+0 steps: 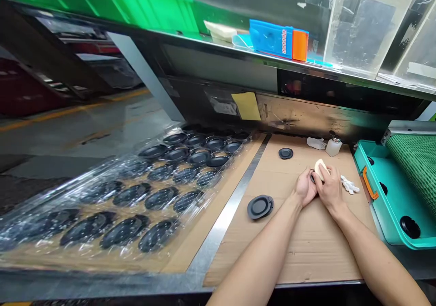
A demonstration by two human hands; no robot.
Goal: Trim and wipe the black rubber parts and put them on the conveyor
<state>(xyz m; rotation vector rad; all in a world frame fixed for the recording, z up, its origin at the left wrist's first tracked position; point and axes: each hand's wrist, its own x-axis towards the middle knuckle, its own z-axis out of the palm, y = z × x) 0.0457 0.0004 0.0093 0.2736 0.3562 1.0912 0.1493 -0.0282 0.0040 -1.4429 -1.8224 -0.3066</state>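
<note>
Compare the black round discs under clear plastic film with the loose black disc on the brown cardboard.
The black discs under clear film lie in rows; the loose disc is bare and alone. The filmed discs lie left of the metal strip, the loose disc right of it on the brown cardboard. Both are black, round and flat.

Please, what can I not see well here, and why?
Head view:
Dark round part: mostly hidden by left hand and right hand.
Cream pad: lower side hidden by right hand.
Black discs under plastic film: details blurred by glare.
Teal tray: cut off by right edge.
</note>
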